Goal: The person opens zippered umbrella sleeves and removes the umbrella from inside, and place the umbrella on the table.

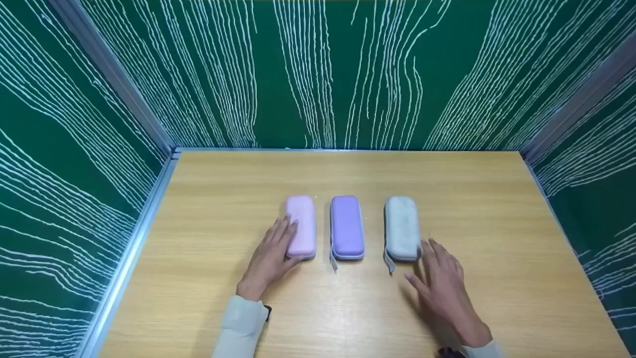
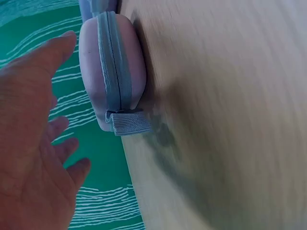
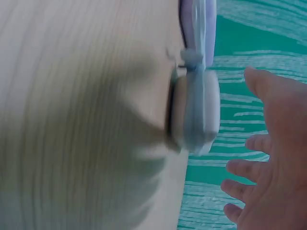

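Observation:
Three zippered cases stand in a row on the wooden table: a pink case (image 1: 303, 228), a purple case (image 1: 347, 223) and a grey case (image 1: 402, 226). My left hand (image 1: 270, 256) is at the pink case's left side, its fingers overlapping the case in the head view. In the left wrist view that hand (image 2: 33, 139) has its fingers spread and the pink case's zipped end (image 2: 115, 62) beside the thumb. Just right of the grey case is my right hand (image 1: 442, 283), fingers extended and holding nothing. The right wrist view shows the grey case (image 3: 196, 110) apart from the spread fingers.
Grey zipper pull straps (image 1: 390, 263) hang from the near ends of the purple and grey cases. Green walls (image 1: 343, 74) with wavy white lines enclose the table (image 1: 348, 174) at the back and both sides. Metal edging (image 1: 134, 238) runs along the table's left side.

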The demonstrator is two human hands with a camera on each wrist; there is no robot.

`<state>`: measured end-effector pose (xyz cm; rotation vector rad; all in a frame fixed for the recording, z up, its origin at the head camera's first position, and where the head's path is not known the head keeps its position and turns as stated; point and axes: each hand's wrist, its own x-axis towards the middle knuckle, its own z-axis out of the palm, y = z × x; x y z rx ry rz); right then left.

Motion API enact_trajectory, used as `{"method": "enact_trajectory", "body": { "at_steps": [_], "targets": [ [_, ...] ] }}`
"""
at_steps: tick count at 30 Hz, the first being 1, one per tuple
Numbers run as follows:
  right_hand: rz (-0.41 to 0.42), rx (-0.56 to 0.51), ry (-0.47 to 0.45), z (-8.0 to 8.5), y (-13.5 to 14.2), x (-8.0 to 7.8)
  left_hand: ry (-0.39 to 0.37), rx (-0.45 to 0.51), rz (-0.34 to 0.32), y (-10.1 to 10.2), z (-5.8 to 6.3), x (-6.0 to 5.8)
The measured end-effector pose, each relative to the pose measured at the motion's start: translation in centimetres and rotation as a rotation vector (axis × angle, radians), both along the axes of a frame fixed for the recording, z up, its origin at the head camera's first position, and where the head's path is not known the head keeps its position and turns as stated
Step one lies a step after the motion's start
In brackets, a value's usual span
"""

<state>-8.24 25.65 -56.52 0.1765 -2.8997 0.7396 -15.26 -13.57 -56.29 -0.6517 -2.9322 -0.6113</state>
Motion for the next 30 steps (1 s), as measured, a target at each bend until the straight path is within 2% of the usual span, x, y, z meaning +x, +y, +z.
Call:
{"method": "enact_trajectory", "body": {
  "at_steps": [4, 8, 20, 25, 30],
  "targets": [
    [0.029, -0.014, 0.056, 0.2, -1.8, 0.5, 0.08, -0.064, -0.075, 0.2, 0.2, -0.5],
    [0.069, -0.004, 0.106, 0.2, -3.7, 0.9, 0.125, -0.11, -0.125, 0.3, 0.4, -0.8],
    [0.188, 0.02, 0.139, -0.4, -8.4, 1.8, 0.069, -0.066, -0.182, 0.6, 0.5, -1.3],
    [0.225, 0.025, 0.144, -0.6, -9.5, 1.9, 0.082, -0.1, -0.21, 0.6, 0.3, -1.3],
    [0.247, 0.041, 0.142, -0.8, -10.2, 2.0, 0.053, -0.106, -0.221, 0.7, 0.0, -1.3]
  ]
}}
